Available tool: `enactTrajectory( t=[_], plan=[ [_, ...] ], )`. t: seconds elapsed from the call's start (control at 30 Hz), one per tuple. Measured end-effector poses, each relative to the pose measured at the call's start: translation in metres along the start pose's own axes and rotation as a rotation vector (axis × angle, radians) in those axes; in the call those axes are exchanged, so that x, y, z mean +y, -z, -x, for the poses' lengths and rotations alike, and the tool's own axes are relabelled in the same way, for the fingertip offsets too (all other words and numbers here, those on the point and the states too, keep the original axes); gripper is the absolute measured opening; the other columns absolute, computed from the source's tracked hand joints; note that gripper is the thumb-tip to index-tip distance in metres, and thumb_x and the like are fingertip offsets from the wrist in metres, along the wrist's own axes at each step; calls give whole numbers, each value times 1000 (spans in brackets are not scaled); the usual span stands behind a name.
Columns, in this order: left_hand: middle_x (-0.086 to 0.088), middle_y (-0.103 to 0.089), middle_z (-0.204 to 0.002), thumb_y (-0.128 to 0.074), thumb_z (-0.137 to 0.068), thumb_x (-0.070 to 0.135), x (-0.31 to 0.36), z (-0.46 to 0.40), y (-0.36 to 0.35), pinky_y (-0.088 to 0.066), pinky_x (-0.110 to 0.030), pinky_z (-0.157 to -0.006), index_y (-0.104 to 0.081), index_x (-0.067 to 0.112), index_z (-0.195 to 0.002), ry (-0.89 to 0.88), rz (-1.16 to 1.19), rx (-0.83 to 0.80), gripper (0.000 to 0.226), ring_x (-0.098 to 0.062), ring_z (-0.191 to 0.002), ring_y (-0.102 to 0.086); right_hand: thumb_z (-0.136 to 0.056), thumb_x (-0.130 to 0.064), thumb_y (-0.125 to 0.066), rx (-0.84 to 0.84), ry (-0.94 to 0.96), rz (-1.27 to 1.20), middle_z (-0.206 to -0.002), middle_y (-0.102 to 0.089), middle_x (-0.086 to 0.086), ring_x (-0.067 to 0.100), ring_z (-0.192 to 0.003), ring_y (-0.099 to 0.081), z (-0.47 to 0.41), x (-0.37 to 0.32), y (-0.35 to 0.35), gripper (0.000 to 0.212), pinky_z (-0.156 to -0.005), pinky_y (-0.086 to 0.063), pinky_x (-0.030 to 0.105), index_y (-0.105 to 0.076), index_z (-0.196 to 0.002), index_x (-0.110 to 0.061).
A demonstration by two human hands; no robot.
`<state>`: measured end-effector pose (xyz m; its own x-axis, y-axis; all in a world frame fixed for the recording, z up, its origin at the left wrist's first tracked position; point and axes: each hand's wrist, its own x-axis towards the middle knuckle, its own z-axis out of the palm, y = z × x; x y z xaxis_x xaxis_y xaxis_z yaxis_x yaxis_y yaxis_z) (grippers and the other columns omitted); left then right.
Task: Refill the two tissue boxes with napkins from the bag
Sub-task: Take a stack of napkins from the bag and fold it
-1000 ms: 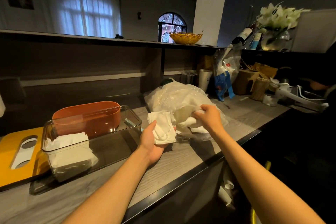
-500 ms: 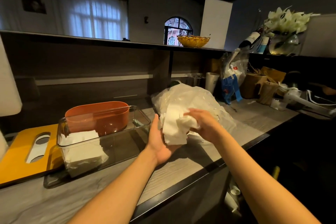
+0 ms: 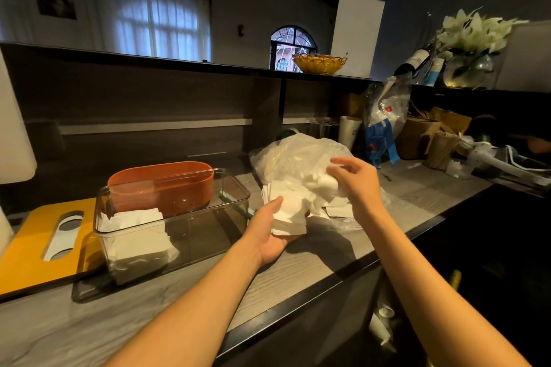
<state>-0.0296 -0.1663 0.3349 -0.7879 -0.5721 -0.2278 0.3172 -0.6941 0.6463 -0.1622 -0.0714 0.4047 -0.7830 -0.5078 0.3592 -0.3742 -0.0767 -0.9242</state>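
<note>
Napkins point(image 3: 287, 211), soft, white and square, sit in a stack in the left hand point(image 3: 269, 231), which curls up around them, just in front of the crinkly see-through bag point(image 3: 293, 158). The right hand point(image 3: 354, 183) pinches more white paper at the bag's mouth. Beside the left hand stands the clear box point(image 3: 176, 217) with square corners, part full, on the gray wood table point(image 3: 313, 265) near its dark front edge.

Head view (close) over counter point(image 3: 313, 265)

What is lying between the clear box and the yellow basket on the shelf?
In the head view, the orange tub stands directly behind the clear box; beyond it, only dark wall panelling up to the yellow basket.
</note>
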Motion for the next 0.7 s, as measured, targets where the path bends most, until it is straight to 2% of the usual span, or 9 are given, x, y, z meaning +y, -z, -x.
enactTrajectory(
  t=[0.1, 0.2, 0.27, 0.3, 0.37, 0.43, 0.53, 0.6, 0.7],
  plan=[
    [-19, -67, -124, -53, -98, 45, 2, 2, 0, -49, -47, -94, -59, 15, -129, 22, 31, -56, 44, -32, -100, -66, -89, -11, -67, -140, -92, -269, -96, -69, 1, 15, -83, -66, 0, -19, -4, 19, -68, -57, 27, -68, -107, -15],
    [-16, -68, -119, -48, -95, 59, 3, 2, 0, -50, -42, -85, -64, 18, -130, 31, 66, -101, 56, -29, -96, -64, -89, -12, -67, -229, -208, -115, -96, -68, 4, 15, -76, -66, 3, -12, -26, 19, -59, -56, 26, -68, -108, -14],
    [-17, -69, -117, -46, -94, 61, 2, 2, 0, -50, -44, -90, -64, 18, -127, -4, 61, -116, 56, -31, -103, -62, -90, -15, -67, -176, -244, -19, -100, -68, 7, 16, -78, -64, 3, 5, -43, 15, -59, -55, 26, -69, -105, -12],
    [-18, -69, -120, -49, -93, 58, 1, 3, 0, -48, -47, -99, -64, 17, -126, -19, 56, -127, 55, -33, -111, -61, -91, -19, -66, -132, -263, -13, -101, -68, 8, 18, -81, -63, 3, 12, -48, 14, -64, -55, 28, -69, -102, -11],
    [-19, -70, -118, -62, -85, 47, 1, 6, -2, -44, -51, -107, -63, 15, -123, -53, 13, -130, 49, -34, -116, -61, -94, -31, -61, -47, -295, -73, -102, -67, 7, 22, -91, -62, 3, 21, -52, 27, -76, -54, 37, -68, -107, -7],
    [-17, -72, -110, -69, -78, 31, -1, 4, -1, -49, -49, -99, -62, 14, -122, -89, -51, -115, 47, -32, -105, -65, -94, -41, -57, -14, -326, -207, -107, -65, 3, 23, -98, -61, 3, 26, -51, 38, -80, -53, 40, -63, -117, -11],
    [-19, -69, -118, -70, -86, 17, -4, -2, 0, -56, -50, -88, -56, 12, -132, -110, -76, -36, 48, -36, -106, -67, -92, -46, -57, -63, -371, -359, -110, -63, 4, 21, -99, -60, 4, 32, -46, 36, -81, -52, 42, -62, -111, -16],
    [-19, -69, -119, -66, -93, 16, -4, -8, 1, -56, -52, -88, -56, 12, -131, -130, -73, 23, 40, -37, -107, -67, -92, -42, -59, -130, -369, -465, -117, -64, 13, 26, -103, -62, 6, 39, -44, 31, -84, -53, 44, -62, -108, -15],
    [-17, -71, -116, -65, -94, 17, -4, -12, 2, -55, -51, -92, -59, 12, -130, -154, -100, 59, 36, -36, -106, -68, -87, -35, -66, -208, -362, -579, -124, -61, 15, 29, -108, -63, 11, 47, -41, 47, -82, -56, 38, -56, -126, -11]
  ],
)
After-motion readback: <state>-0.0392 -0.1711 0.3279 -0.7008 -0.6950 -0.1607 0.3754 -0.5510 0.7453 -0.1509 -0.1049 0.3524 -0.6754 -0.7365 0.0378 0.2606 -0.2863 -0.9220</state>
